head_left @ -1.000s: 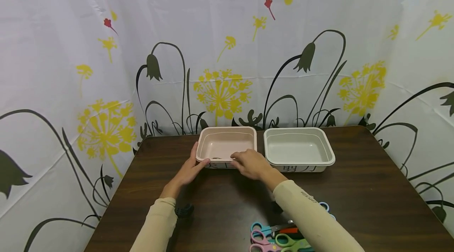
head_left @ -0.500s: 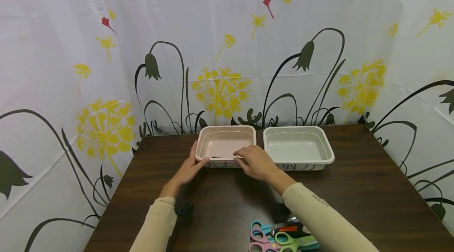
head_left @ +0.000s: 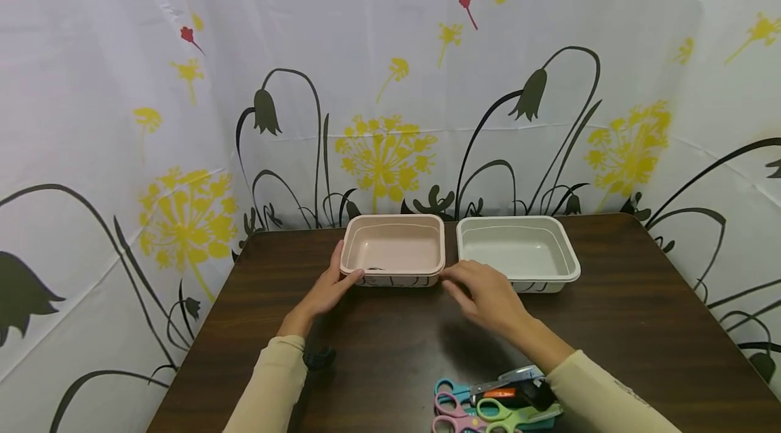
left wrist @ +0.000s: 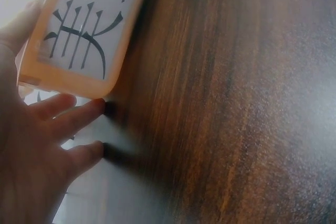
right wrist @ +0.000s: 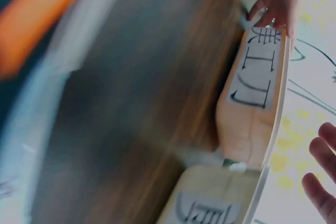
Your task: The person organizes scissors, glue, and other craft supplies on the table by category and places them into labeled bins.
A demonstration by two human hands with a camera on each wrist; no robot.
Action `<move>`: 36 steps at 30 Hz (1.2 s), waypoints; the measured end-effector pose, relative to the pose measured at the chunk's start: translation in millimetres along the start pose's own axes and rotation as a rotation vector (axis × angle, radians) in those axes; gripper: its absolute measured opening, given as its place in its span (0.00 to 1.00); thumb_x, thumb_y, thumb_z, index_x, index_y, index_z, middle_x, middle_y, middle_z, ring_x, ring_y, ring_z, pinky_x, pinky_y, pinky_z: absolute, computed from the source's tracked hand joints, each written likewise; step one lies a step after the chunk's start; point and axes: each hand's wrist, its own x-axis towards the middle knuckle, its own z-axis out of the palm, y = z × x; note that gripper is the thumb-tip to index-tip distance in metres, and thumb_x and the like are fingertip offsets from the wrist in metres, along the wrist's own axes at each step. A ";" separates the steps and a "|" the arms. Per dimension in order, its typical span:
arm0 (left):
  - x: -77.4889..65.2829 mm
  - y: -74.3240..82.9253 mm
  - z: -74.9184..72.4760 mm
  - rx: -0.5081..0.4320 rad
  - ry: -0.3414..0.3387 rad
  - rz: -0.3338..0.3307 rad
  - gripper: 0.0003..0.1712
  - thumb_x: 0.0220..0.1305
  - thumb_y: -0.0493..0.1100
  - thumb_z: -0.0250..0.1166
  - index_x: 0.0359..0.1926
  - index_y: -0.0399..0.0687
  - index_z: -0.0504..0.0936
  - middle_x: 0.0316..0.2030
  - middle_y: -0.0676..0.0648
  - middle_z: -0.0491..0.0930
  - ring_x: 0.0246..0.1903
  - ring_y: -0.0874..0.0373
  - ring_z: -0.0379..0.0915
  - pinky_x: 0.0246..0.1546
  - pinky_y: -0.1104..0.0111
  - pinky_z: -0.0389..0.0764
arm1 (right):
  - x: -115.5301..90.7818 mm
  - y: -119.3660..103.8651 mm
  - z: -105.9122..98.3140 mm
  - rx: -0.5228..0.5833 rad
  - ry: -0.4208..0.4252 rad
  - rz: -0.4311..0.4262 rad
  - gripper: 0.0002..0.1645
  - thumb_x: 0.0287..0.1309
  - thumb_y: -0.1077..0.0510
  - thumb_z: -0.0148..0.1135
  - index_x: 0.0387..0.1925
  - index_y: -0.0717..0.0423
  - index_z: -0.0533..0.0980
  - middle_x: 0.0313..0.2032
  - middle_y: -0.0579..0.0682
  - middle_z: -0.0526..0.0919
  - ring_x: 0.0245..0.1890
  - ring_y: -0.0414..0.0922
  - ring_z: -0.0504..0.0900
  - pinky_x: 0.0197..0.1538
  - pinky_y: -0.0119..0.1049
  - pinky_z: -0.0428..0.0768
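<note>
A pink plastic box (head_left: 392, 243) with black characters on its front label stands at the back of the table. My left hand (head_left: 325, 289) holds its left front corner, thumb on the front rim and fingers at the left side. Only a sliver of a dark thing (head_left: 375, 269) shows inside the box, too little to name. My right hand (head_left: 485, 297) hovers by the right front corner of the pink box, fingers loosely bent and nothing visible in them. Behind it stands a white box (head_left: 518, 243), also labelled. Its fingers (right wrist: 320, 192) look spread in the right wrist view.
Near the right forearm lies a pile with blue scissors (head_left: 448, 389), pink scissors (head_left: 448, 413), green scissors (head_left: 500, 413) and an orange-and-black tool (head_left: 500, 393). A dark wooden table (head_left: 366, 352) reaches back to a flower-printed curtain (head_left: 378, 47).
My right hand has drawn back from over the pink box's front rim, towards the right and nearer to me. The left hand keeps its place on the box.
</note>
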 end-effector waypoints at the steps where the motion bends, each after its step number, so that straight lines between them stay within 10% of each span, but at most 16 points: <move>1: 0.1 0.2 0.0 0.001 0.004 -0.003 0.53 0.70 0.56 0.60 0.78 0.48 0.32 0.72 0.31 0.52 0.66 0.36 0.59 0.63 0.41 0.57 | -6.6 1.1 -4.0 0.000 0.004 0.010 0.09 0.63 0.54 0.64 0.45 0.47 0.82 0.38 0.37 0.81 0.35 0.36 0.78 0.37 0.39 0.76; 9: 1.7 2.9 0.8 0.001 -0.002 -0.003 0.54 0.69 0.56 0.60 0.78 0.48 0.32 0.72 0.31 0.52 0.66 0.36 0.59 0.63 0.41 0.58 | -60.7 4.3 -30.9 -0.013 -0.043 0.128 0.12 0.59 0.55 0.69 0.45 0.41 0.82 0.42 0.34 0.81 0.39 0.34 0.80 0.37 0.37 0.79; 20: 2.3 1.1 1.3 0.025 0.012 -0.018 0.52 0.70 0.55 0.59 0.78 0.46 0.33 0.70 0.28 0.55 0.65 0.34 0.60 0.63 0.41 0.58 | -127.0 -2.8 -53.1 0.039 -0.388 0.228 0.12 0.61 0.50 0.67 0.46 0.42 0.82 0.43 0.32 0.77 0.39 0.33 0.79 0.36 0.35 0.79; 36: 1.4 2.0 0.1 0.003 -0.002 -0.037 0.54 0.69 0.57 0.60 0.78 0.48 0.32 0.71 0.30 0.54 0.66 0.36 0.60 0.63 0.42 0.59 | -156.5 -2.9 -63.5 0.032 -0.546 0.249 0.13 0.63 0.44 0.64 0.45 0.42 0.83 0.36 0.30 0.67 0.33 0.30 0.65 0.31 0.30 0.69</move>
